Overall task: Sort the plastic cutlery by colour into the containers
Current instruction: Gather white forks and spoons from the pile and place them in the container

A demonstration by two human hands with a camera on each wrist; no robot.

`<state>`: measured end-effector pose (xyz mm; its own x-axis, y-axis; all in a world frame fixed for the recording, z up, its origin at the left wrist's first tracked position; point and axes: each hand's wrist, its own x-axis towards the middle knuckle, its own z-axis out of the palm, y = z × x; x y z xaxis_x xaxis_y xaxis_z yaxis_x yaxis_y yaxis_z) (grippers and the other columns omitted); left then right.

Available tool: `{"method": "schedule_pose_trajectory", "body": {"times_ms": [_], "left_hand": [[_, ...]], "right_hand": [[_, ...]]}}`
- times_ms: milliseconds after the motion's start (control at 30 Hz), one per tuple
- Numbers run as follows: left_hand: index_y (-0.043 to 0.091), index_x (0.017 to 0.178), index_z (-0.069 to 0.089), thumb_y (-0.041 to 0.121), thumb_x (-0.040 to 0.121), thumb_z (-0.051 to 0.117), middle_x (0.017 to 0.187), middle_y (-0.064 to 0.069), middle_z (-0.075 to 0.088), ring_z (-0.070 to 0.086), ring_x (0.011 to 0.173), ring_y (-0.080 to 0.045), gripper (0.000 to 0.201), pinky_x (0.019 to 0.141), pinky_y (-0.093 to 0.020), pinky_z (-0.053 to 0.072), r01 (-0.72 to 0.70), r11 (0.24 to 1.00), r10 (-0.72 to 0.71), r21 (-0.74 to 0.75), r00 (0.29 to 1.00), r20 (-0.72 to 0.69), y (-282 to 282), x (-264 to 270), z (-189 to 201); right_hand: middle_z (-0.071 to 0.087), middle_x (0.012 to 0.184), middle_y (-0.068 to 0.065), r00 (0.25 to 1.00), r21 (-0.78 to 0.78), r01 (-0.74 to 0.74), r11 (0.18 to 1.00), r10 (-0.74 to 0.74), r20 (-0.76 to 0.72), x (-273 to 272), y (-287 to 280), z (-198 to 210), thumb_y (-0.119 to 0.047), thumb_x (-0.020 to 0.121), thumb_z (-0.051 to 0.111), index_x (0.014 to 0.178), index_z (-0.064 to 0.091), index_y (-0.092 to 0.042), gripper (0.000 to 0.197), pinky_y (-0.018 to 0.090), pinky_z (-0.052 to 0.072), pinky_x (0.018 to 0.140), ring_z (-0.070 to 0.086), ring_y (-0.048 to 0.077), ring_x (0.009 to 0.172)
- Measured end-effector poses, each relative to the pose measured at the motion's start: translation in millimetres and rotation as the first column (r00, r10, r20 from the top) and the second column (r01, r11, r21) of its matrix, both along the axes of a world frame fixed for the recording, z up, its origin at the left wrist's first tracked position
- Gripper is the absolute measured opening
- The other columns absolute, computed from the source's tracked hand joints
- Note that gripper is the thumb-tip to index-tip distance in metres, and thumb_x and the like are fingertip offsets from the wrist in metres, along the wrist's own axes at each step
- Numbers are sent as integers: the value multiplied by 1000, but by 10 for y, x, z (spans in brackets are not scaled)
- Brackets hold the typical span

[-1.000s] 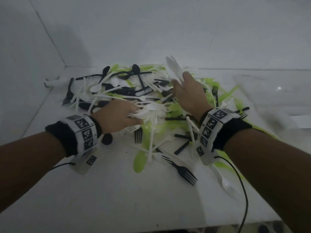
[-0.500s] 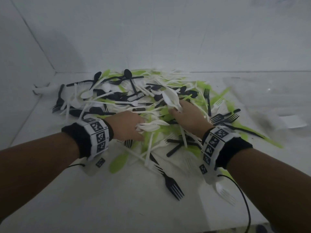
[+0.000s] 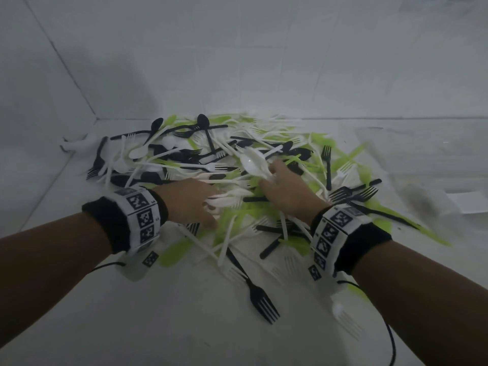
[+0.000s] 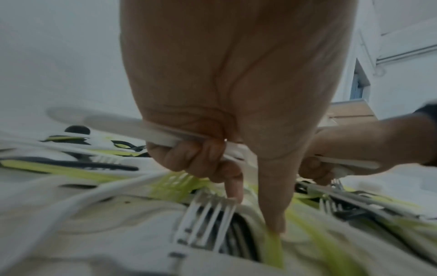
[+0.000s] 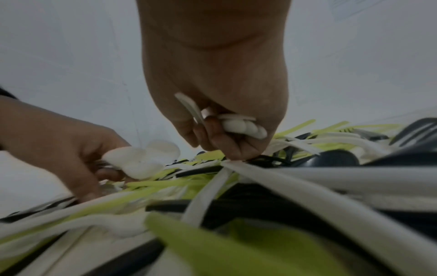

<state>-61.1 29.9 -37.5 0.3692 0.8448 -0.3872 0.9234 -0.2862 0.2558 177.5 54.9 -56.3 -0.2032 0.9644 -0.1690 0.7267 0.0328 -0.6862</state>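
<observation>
Both hands are down in the big pile of cutlery (image 3: 237, 165), and each one holds only white pieces, so it looks like the white ones are being picked out first. From the head view, the left hand (image 3: 190, 202) grips a bunch of white spoons (image 3: 232, 198) that stick out sideways. The right hand (image 3: 287, 188) holds more white spoons (image 3: 254, 162) pointing up and away. Black, green and white pieces lie mixed all over the white surface (image 3: 158, 326). No containers show.

From the left wrist view, three fingers are curled tight round the white handles (image 4: 141, 130). The first finger (image 4: 232, 184) pokes down beside a white fork (image 4: 208, 220), and the thumb (image 4: 274, 196) presses on a green piece (image 4: 274, 246). Maybe the fork is next.

From the right wrist view, the right hand's fingers (image 5: 222, 138) are curled round its white spoon bowls, bunched in the palm to leave the tips free. Those tips touch a white handle (image 5: 260, 173) in the pile.
</observation>
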Motion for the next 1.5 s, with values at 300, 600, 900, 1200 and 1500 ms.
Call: {"method": "schedule_pose_trajectory", "body": {"times_ms": [300,600,900,1200,1500], "left_hand": [[27,87,61,35,85,80,89,4,65,58,77,-10,20,67,-30,44,-185,982,186,-25,980,76,-4,-330,38],[25,84,57,53,83,77,81,6,60,57,75,-13,34,66,-31,43,-291,953,266,88,939,218,-128,-336,62],[31,78,51,45,88,71,84,10,58,57,78,-10,27,68,-32,45,-75,994,66,82,992,104,-119,-59,-22],[32,113,54,48,86,73,96,13,53,52,88,-10,37,71,-27,40,19,999,-28,-46,980,-198,-19,136,138],[29,150,40,35,95,69,141,-1,47,50,120,-20,62,92,-27,38,59,994,-78,-94,972,-222,3,47,100]], "right_hand": [[62,117,1,959,-45,-175,983,181,216,-331,-251,-36,-74,76,74,145,27,-14,103,44,56,86,64,24,104],[60,126,6,954,-93,-141,986,160,251,-114,-37,7,-54,70,90,140,32,-19,98,44,55,89,61,27,105],[58,89,-5,941,29,-111,993,95,326,56,62,78,-58,69,88,134,36,-22,90,41,57,73,62,20,80],[63,99,2,937,41,-124,991,103,334,42,85,-12,-51,76,85,130,38,-21,77,43,58,76,64,26,84],[64,109,3,932,25,-135,991,118,344,26,134,-42,-52,75,86,133,38,-22,81,46,59,81,66,26,92]]}}
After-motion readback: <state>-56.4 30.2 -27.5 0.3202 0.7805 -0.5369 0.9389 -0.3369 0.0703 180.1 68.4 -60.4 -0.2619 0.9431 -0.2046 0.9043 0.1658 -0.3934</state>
